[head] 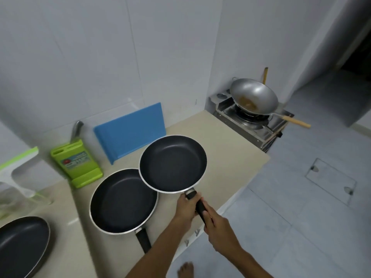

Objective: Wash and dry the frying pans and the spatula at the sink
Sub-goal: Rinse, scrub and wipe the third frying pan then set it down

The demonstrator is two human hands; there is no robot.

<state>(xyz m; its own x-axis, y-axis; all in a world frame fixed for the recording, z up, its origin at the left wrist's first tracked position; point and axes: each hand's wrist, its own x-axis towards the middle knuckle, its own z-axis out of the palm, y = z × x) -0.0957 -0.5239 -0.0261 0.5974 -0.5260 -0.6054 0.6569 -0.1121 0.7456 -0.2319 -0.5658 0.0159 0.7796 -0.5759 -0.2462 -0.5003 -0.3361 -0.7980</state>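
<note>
A small black frying pan (173, 163) is held level above the beige counter, its rim overlapping the edge of a larger black frying pan (122, 200) that rests on the counter. Both of my hands grip the small pan's black handle: my left hand (186, 207) close to the pan, my right hand (217, 224) further down the handle. A third dark pan (21, 244) lies at the bottom left, partly cut off by the frame. No spatula or sink is visible.
A blue cutting board (130, 133) leans on the wall beside a green knife block (77, 163). A steel wok (254, 96) sits on a gas stove (249, 121) at the counter's (226, 153) far right. A white-green rack (18, 169) stands left. Tiled floor lies right.
</note>
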